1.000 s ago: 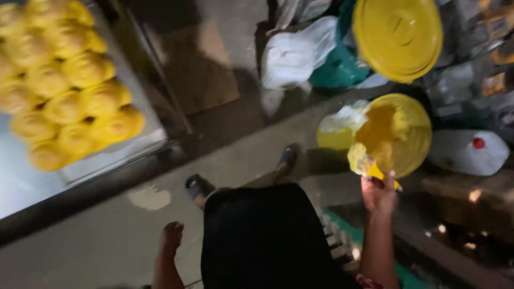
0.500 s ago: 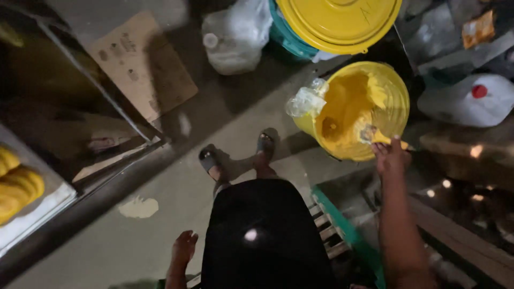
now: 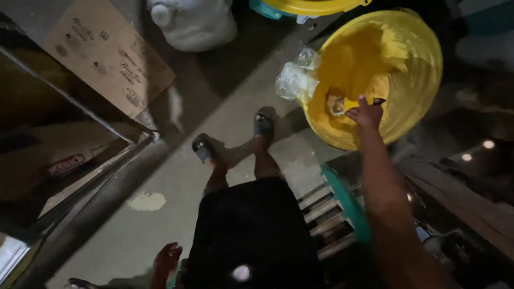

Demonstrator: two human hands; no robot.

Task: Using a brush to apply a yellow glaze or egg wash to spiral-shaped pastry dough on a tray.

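My right hand [image 3: 367, 113] reaches down into a big yellow bucket [image 3: 412, 80] and grips a small yellow object [image 3: 350, 104] at the bucket's inner wall. Beside that object, inside the bucket, lies a pale lump [image 3: 336, 104]. My left hand [image 3: 166, 259] hangs low at my hip with loose fingers and nothing in it. I stand in dark shorts, and my sandalled feet [image 3: 262, 126] rest on the concrete floor just left of the bucket.
A clear plastic bag [image 3: 294, 80] hangs on the bucket's left rim. A cardboard sheet [image 3: 107, 59] and a white sack [image 3: 193, 21] lie at the back. A metal rack frame [image 3: 80, 107] stands left, a teal slatted stool [image 3: 342, 203] behind me, a wooden plank [image 3: 460, 203] right.
The view has swung right and closer, so the tray of yellow pieces on the rack left the frame. My right hand moved from the bucket's rim down inside it.
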